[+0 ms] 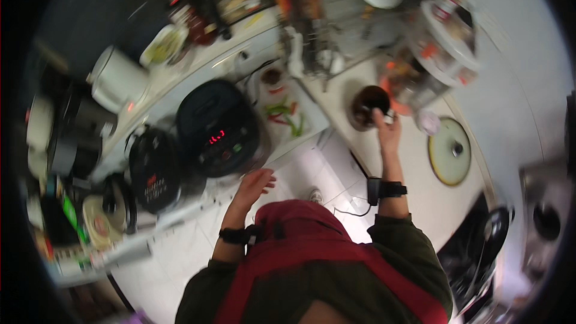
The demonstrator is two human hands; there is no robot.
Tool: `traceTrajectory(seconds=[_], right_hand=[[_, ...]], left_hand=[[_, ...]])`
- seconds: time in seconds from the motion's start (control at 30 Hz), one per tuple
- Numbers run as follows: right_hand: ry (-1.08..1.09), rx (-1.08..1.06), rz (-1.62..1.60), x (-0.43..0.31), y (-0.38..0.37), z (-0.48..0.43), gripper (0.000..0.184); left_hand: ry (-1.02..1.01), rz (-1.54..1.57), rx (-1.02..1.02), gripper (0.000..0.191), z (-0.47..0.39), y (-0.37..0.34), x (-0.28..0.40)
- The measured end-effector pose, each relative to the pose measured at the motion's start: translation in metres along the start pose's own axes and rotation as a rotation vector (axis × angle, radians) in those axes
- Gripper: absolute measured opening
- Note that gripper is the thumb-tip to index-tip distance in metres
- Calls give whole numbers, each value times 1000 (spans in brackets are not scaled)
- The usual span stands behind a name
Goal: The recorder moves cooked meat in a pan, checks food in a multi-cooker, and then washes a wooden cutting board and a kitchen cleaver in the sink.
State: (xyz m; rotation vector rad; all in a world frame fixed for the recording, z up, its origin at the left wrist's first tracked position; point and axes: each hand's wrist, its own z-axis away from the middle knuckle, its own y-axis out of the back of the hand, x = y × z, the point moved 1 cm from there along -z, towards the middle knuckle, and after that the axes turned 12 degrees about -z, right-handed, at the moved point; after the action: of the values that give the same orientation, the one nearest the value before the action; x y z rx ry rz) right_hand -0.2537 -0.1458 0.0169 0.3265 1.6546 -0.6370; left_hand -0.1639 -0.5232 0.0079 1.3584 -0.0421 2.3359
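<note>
My right hand (388,132) is at a dark brown, rounded jar (365,109) on the pale counter (411,162), its thumb on the jar's near rim and its fingers along the right side. Motion blur hides the exact grip and the jar's contents. My left hand (255,186) hangs empty below the black rice cooker (220,130), fingers loosely apart. Red digits glow on that cooker's panel. Between the cooker and the jar, cut green and red peppers (285,114) lie on a white board (315,119), with a small brown heap at its far end.
A glass lid (449,150) lies right of my right hand. Behind the jar stands a tiered round rack (443,54). A utensil holder (310,49) is at the back. A second black appliance (155,171) stands left. A black wok (495,229) rests at lower right.
</note>
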Motion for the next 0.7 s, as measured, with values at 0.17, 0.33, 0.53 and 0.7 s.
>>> traceTrajectory(seconds=[0.17,0.33,0.53,0.7], right_hand=[[288,-88,455,13,26,-44,28],[393,-231,787,-80,5,-12,30],[302,-109,393,-119,-22,30,37],[115,-138,76,-108,-64,53,39]], left_hand=[[160,365,-75,38,-8,-11,-9],[278,911,-162,18,-1,-1,-53],[101,1363,-154,23,6,-10,-56],[-285,1662,-216,28,-1,-37,-45]])
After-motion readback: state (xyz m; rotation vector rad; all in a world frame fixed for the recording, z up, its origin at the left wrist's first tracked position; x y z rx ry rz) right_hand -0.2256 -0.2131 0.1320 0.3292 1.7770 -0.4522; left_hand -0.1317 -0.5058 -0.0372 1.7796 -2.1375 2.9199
